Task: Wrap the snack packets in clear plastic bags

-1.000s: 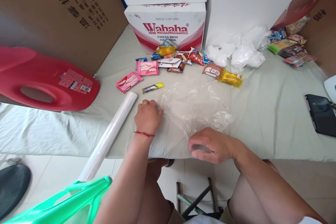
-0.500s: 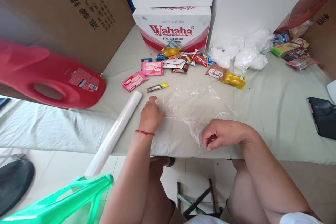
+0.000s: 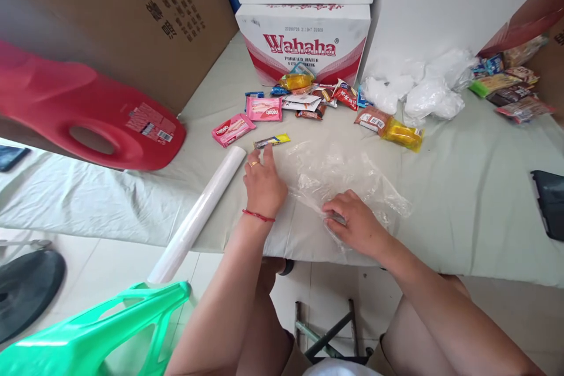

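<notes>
My left hand (image 3: 265,185), a red cord round its wrist, reaches forward with fingers extended. Its fingertips are at the near edge of a small yellow-and-dark snack packet (image 3: 277,140); whether they touch it I cannot tell. A crumpled clear plastic bag (image 3: 348,173) lies spread on the cloth between and beyond my hands. Over the bag's near side is my right hand (image 3: 355,222), thumb and fingers apart, resting on or just above the plastic. Two pink nabati wafer packets (image 3: 264,109) lie just past the yellow one.
A white plastic roll (image 3: 198,214) overhangs the table edge at left, near a green plastic stool (image 3: 101,323) and a red jug (image 3: 145,129). Snacks (image 3: 308,97) lie before the Wahaha carton (image 3: 304,41). White bundled bags (image 3: 434,97), more snacks (image 3: 511,85) and a black phone (image 3: 550,202) are rightward.
My left hand has moved forward to the yellow packet, its fingers stretching out. My right hand has loosened from its curl and moved up over the plastic bag. The view has shifted slightly.
</notes>
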{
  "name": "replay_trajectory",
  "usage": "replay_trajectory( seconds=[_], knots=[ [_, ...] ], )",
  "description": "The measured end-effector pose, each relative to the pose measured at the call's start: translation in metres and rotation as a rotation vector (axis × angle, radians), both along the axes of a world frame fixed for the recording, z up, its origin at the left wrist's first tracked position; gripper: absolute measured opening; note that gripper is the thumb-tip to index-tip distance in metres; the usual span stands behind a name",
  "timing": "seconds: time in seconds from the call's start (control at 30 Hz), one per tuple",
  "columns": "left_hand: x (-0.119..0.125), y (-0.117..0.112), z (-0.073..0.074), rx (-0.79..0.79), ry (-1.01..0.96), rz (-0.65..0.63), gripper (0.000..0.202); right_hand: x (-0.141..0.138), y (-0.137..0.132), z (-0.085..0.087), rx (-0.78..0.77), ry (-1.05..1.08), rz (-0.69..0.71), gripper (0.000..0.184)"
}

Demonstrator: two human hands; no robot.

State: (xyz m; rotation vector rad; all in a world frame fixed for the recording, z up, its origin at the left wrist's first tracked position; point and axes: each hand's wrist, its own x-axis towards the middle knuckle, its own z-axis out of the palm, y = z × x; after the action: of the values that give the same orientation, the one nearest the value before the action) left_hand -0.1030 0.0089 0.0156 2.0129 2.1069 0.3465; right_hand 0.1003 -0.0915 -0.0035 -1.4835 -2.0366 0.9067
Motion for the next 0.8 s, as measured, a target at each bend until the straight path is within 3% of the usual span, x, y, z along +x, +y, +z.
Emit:
replay_trajectory(
  seconds=[0.13, 0.23, 0.4, 0.6, 0.73, 0.8],
  knots=[
    [0.005, -0.003, -0.001, 0.168, 0.045, -0.11, 0.088, -0.002, -0.005, -0.002, 0.161, 0.025, 0.066, 0.019],
    [0.005, -0.003, -0.005, 0.107, -0.127, -0.142, 0.092, -0.001, -0.007, -0.005, 0.246, 0.016, 0.082, 0.024],
    [0.002, 0.007, -0.013, -0.117, -0.622, 0.039, 0.092, -0.003, -0.003, -0.006, 0.371, 0.011, 0.097, 0.029],
    [0.008, 0.019, -0.009, -0.342, -1.304, 0.19, 0.031, -0.005, 0.006, -0.011, 0.491, -0.104, 0.189, 0.029],
    [0.003, 0.019, 0.001, -0.426, -1.556, 0.335, 0.023, 0.004, 0.01, -0.016, 0.437, -0.032, 0.135, 0.03],
    [0.0, 0.018, 0.006, -0.453, -1.65, 0.347, 0.024, 0.009, 0.013, -0.015, 0.41, -0.006, 0.106, 0.03]
  ],
)
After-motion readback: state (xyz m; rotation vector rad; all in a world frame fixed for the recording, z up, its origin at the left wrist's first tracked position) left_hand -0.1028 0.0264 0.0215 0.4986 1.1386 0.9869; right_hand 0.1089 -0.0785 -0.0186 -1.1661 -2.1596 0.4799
